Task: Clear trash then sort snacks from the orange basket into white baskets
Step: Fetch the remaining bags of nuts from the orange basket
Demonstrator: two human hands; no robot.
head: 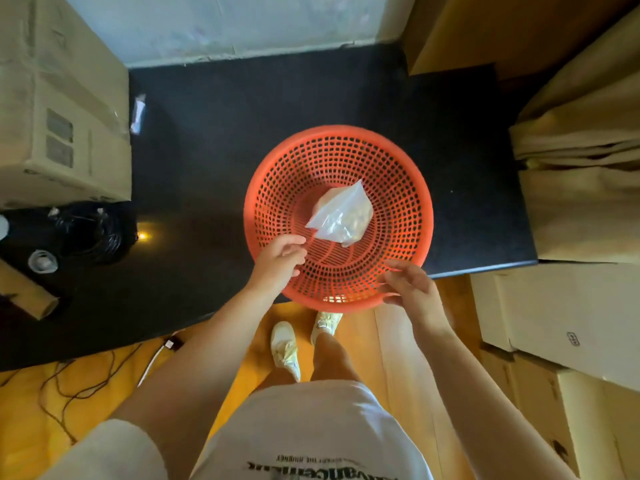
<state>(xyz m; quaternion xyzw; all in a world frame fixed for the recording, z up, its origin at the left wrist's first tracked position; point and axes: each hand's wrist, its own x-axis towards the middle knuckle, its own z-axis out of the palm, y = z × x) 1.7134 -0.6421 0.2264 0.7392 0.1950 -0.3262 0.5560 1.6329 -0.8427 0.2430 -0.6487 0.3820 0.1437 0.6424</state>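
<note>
The big black table [214, 161] filled most of what I saw, with tall cardboard boxes [62, 109] on its left side and more boxes [575, 209] on the right. My round orange basket [338, 216] sat at the front edge of the table, and part of it hung out over the yellow floor [353, 341]. My white shoes [285, 348] showed on the floor below it. Inside the basket, near the middle, lay one clear plastic bag [341, 214] with something pale inside.

My right hand [410, 289] was at the near rim of the basket with its fingers spread open, touching the rim. My left hand [282, 259] reached over the left rim, fingers loosely curled and not holding anything. Its fingertips were just beside the corner of the bag.

On the far left of the table sat a bundle of black cable [91, 233], a small roll of tape [42, 260] and a cardboard tube [27, 292]. A little clear wrapper [138, 114] lay by the boxes.
</note>
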